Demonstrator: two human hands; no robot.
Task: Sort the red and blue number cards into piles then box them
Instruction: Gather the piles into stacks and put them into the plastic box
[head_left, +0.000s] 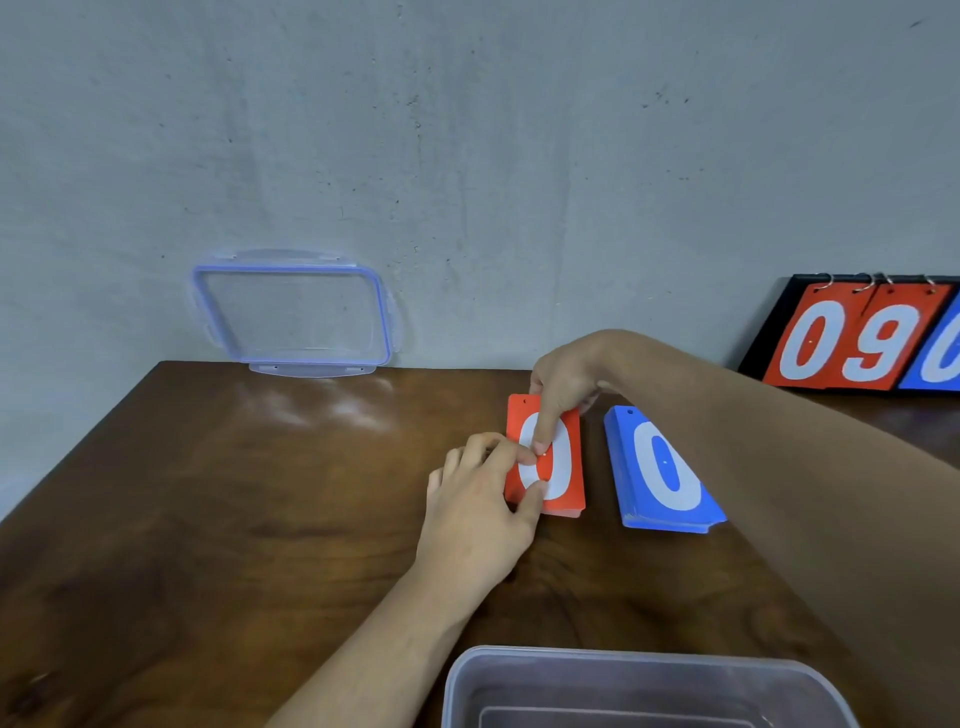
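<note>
A red pile of number cards (566, 467) with a white 0 on top lies on the brown table. My left hand (478, 514) grips the pile's left edge, thumb and forefinger on its top card. My right hand (558, 389) reaches from the right and holds the pile's far end, one finger pressed on the top card. Just to the right lies a blue pile of number cards (660, 473), also showing a 0, partly hidden by my right forearm. A clear plastic box (639, 680) stands empty at the near edge.
The box's clear lid with a blue seal (293, 314) leans upright against the wall at the table's (234, 509) far side. A scoreboard flip stand (862, 338) showing red 0 and 9 and a blue card sits at the far right.
</note>
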